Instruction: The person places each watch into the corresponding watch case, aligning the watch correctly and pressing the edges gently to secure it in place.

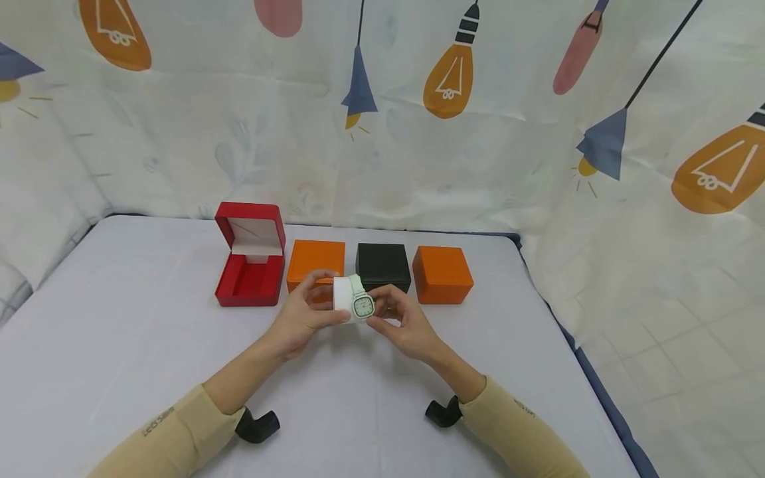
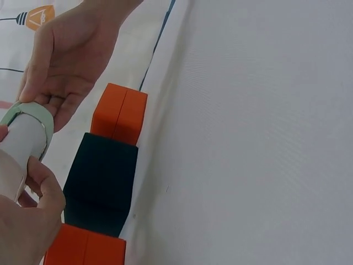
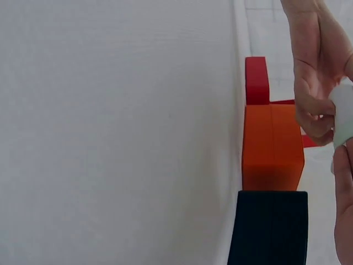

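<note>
A pale green wristwatch with a squarish face is wrapped around a white watch cushion, held up over the table. My left hand grips the cushion's left end between thumb and fingers. On the other side my right hand pinches the watch at its edge with thumb and fingertips. The strap shows looped around the cushion in the left wrist view. Behind the hands stands an open red box, its lid raised and a recess inside. Part of the cushion is cut off in the right wrist view.
Along the back of the white table stand an orange box, a dark green box and another orange box, all closed. A printed curtain hangs behind. Black curved pieces sit at both cuffs.
</note>
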{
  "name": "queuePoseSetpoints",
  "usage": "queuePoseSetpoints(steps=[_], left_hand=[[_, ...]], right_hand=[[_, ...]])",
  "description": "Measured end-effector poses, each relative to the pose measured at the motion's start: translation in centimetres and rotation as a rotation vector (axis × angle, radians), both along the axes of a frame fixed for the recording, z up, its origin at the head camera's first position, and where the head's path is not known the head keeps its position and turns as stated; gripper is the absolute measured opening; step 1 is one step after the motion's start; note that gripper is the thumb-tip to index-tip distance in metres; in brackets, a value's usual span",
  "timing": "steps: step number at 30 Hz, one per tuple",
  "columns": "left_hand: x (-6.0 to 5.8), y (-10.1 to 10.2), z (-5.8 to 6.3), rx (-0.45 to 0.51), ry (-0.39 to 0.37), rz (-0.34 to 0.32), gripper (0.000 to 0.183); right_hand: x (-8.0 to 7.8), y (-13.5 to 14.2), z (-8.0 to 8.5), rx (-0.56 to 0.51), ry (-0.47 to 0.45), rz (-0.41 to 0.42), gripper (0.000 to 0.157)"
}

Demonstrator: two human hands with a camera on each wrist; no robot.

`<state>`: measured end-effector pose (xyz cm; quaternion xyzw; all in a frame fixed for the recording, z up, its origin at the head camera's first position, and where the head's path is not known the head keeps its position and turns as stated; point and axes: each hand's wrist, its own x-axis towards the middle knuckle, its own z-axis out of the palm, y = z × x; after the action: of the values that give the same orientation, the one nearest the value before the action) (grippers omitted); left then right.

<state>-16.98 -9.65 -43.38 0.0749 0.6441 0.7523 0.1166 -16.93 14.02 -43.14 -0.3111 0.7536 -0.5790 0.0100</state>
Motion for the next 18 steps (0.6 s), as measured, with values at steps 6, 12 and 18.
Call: queuePoseSetpoints(steps=[6,12,18], left_hand=[[0.08,0.19,-0.03,0.018,-0.010,-0.006,0.072],[0.04,-0.08,0.01,-0.011,0.006,-0.018,0.073],[0.22,-0.31,0.13,-0.064,0.034,-0.042,0.073]], right_hand=[[0.14,-0.10,-0.39,-0.030,-0.013,0.022,0.031],[0.00,0.09,-0.46,-0.028,-0.022,0.040,0.033],[-0.43,0.57,0.41,-0.057,-0.006,0.110,0.056]])
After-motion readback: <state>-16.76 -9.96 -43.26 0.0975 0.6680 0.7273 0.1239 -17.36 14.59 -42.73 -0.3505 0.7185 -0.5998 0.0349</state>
